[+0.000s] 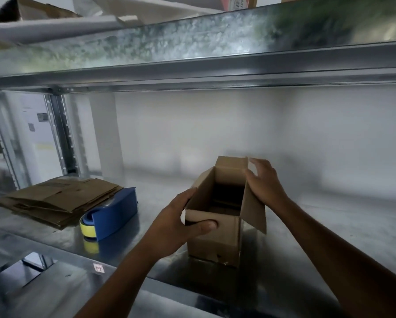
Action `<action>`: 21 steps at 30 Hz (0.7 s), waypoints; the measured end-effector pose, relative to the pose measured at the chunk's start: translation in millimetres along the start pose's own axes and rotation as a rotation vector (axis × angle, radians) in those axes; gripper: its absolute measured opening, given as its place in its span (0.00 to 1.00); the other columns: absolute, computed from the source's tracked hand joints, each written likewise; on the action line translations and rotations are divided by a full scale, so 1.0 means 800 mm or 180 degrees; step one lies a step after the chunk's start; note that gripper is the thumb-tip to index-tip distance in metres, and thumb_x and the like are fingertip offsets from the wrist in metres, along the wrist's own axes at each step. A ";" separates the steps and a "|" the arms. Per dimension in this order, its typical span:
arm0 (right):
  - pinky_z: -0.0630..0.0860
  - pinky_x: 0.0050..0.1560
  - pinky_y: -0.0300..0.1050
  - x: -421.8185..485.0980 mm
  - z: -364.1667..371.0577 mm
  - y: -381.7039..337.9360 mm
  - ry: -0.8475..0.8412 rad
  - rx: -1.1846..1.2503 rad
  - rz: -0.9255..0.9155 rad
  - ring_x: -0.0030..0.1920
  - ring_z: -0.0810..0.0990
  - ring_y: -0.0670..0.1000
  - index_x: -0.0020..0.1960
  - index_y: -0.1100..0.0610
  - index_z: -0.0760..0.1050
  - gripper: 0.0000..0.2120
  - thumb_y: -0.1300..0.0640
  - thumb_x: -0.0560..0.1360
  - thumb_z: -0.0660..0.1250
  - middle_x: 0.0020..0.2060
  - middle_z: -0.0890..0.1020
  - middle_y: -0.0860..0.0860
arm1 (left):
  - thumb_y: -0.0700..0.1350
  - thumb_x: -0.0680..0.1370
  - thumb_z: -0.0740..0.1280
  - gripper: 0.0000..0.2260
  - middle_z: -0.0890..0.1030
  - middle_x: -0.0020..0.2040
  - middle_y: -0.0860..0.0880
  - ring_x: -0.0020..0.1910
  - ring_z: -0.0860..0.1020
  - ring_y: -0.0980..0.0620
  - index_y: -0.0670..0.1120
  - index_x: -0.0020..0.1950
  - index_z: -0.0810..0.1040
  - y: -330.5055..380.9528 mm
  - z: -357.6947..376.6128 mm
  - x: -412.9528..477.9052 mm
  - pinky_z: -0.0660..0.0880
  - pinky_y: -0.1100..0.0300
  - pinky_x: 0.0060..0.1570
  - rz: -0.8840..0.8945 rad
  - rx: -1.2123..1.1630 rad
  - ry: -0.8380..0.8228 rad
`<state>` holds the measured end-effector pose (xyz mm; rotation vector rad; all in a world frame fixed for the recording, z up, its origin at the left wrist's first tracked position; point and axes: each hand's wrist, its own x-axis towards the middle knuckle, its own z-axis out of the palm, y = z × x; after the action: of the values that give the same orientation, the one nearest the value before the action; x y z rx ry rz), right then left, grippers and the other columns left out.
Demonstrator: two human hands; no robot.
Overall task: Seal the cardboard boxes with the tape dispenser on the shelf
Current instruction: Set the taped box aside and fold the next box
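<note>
**Folding the flaps shut before taping**

The left hand [176, 221] is gripping the near-left corner of the cardboard box [215, 244], its thumb curling across the near flap and pressing it inward. The box is standing upright on the shelf [330, 221], its mouth open and its right flap hanging outward. The right hand [263, 180] is lying on the upper right edge, with its fingers [259, 162] loose, nearly straight and clasping nothing.

To do this step well, the short flaps should probably be going down first. The long ones then want to be meeting flush along the middle. One hand should be holding that seam flat so the tape is landing on a closed joint.

The tape dispenser [114, 212] is sitting untouched on the shelf, well to the left of the left hand. Behind it, a stack of flattened boxes [54, 198] is waiting.
</note>
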<state>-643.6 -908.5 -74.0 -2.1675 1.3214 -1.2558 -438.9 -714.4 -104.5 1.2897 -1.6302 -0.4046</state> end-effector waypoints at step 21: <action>0.78 0.46 0.45 -0.241 0.000 -0.160 0.0607 0.2538 0.1570 0.48 0.85 0.47 0.55 0.49 0.82 0.08 0.55 0.82 0.65 0.46 0.87 0.48 | 0.55 0.80 0.68 0.13 0.86 0.50 0.52 0.50 0.85 0.48 0.55 0.63 0.78 0.008 0.011 -0.027 0.80 0.51 0.45 -0.1432 -0.2790 -0.0108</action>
<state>-608.4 -680.5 -92.6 -1.1242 1.0568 -1.4550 -450.7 -695.8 -114.4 0.9331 -0.9579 -1.2559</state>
